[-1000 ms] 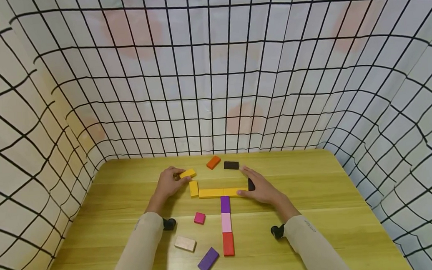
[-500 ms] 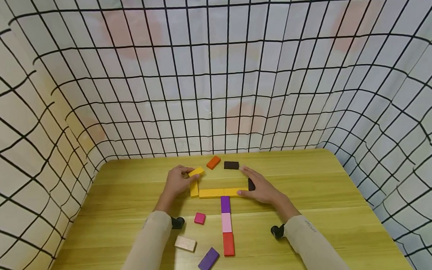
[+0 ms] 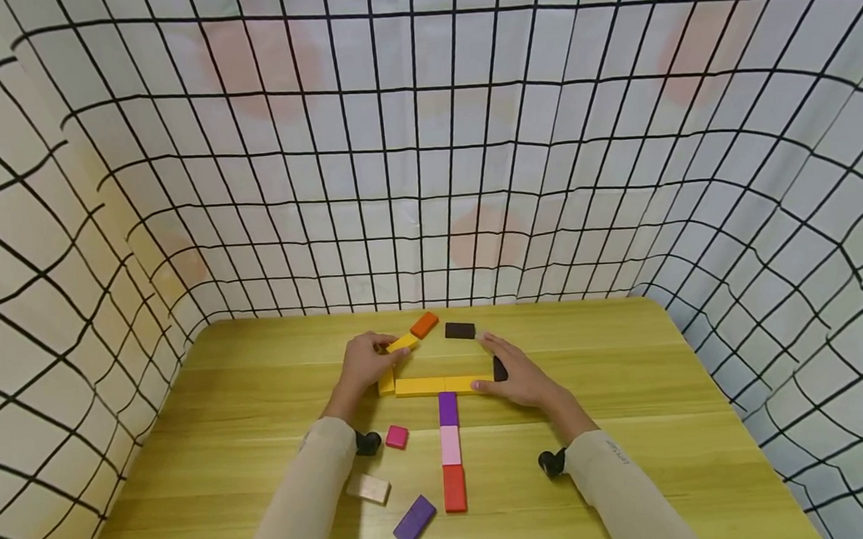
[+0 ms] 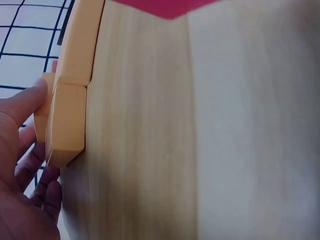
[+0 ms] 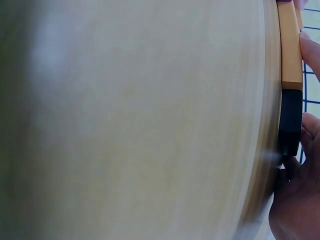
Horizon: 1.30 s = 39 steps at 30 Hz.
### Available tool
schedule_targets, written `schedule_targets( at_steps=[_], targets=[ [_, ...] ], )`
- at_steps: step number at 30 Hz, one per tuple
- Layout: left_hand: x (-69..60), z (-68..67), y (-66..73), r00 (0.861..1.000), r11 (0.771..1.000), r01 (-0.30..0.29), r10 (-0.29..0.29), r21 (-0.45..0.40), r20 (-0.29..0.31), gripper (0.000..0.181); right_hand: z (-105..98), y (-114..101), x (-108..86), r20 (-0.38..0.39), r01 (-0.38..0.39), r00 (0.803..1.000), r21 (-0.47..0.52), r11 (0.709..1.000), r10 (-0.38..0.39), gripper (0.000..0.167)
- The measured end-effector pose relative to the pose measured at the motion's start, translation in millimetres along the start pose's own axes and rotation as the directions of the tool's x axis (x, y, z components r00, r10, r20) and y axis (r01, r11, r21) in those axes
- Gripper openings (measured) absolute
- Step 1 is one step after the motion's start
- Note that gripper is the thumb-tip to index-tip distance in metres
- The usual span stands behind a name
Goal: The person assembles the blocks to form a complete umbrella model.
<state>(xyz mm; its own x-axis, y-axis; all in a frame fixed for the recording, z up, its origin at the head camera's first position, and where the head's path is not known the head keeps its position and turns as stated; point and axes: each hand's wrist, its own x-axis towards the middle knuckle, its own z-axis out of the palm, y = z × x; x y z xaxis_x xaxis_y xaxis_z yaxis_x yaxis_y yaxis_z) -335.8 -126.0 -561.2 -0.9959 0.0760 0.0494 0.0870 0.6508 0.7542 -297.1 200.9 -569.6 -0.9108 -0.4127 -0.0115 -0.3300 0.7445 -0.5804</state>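
In the head view my left hand [image 3: 365, 364] pinches a yellow block [image 3: 404, 342] between thumb and fingers, above the far end of an upright-running yellow block [image 3: 386, 382]. Its tip is close to an orange block [image 3: 424, 325]. My right hand [image 3: 520, 376] rests at the right end of a yellow row [image 3: 420, 386], its thumb touching the end block [image 5: 291, 45]. Beside that end stands a black block [image 5: 290, 122], partly covered by the hand in the head view. The right fingers stretch forward near another black block [image 3: 460, 331].
Below the row run a purple block [image 3: 448, 409], a pink block [image 3: 450, 445] and a red block [image 3: 454, 488]. Loose on the wooden table [image 3: 638, 422] lie a magenta block [image 3: 396, 437], a pale wooden block [image 3: 368, 488] and purple pieces [image 3: 415, 521]. A black-gridded sheet [image 3: 439, 160] surrounds the table.
My left hand has carried the yellow block rightward, from left of the upright-running yellow block to near the orange block. My right hand has stayed in place.
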Motion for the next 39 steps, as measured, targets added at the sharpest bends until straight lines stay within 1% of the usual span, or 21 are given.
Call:
schedule_targets(
  at_steps=[3, 8, 12, 17, 21, 24, 31, 39],
  targets=[
    [1.2, 1.5, -0.9, 1.0, 1.0, 0.02, -0.02, -0.003, -0.004, 0.043, 1, 1, 0.8, 0.0, -0.003, 1.0, -0.004, 1.0, 0.003, 0.1],
    [2.3, 1.6, -4.1, 1.0, 1.0, 0.025, -0.025, -0.012, 0.005, 0.043, 3, 1, 1.7, -0.001, -0.004, 1.0, -0.01, 1.0, 0.004, 0.1],
    [2.3, -0.4, -5.8, 1.0, 1.0, 0.021, -0.021, -0.006, 0.02, 0.044, 2, 0, 1.8, 0.002, -0.007, 1.0, -0.009, 1.0, 0.007, 0.099],
    [0.9, -4.2, -6.5, 0.999, 1.0, 0.005, -0.005, 0.0, 0.036, 0.037, 1, -3, 0.6, 0.003, -0.009, 1.0, -0.006, 1.0, 0.009, 0.098],
    [0.0, -6.7, -8.3, 0.999, 1.0, -0.004, 0.005, -0.005, 0.039, 0.032, 0, -4, 0.0, 0.004, -0.005, 1.0, 0.001, 1.0, 0.005, 0.098],
    [0.4, -8.1, -9.0, 0.999, 1.0, -0.012, 0.013, -0.002, 0.036, 0.032, -1, -4, 0.3, 0.008, -0.005, 1.0, 0.0, 1.0, 0.005, 0.098],
    [1.1, -9.8, -8.5, 0.999, 1.0, 0.006, -0.006, -0.003, 0.043, 0.031, -1, -4, -0.1, 0.011, -0.012, 1.0, -0.004, 1.0, 0.012, 0.099],
    [-1.2, -9.2, -8.8, 0.999, 1.0, 0.011, -0.011, 0.0, 0.043, 0.03, 0, -3, -1.1, 0.014, -0.012, 1.0, 0.0, 1.0, 0.012, 0.099]
  ],
)
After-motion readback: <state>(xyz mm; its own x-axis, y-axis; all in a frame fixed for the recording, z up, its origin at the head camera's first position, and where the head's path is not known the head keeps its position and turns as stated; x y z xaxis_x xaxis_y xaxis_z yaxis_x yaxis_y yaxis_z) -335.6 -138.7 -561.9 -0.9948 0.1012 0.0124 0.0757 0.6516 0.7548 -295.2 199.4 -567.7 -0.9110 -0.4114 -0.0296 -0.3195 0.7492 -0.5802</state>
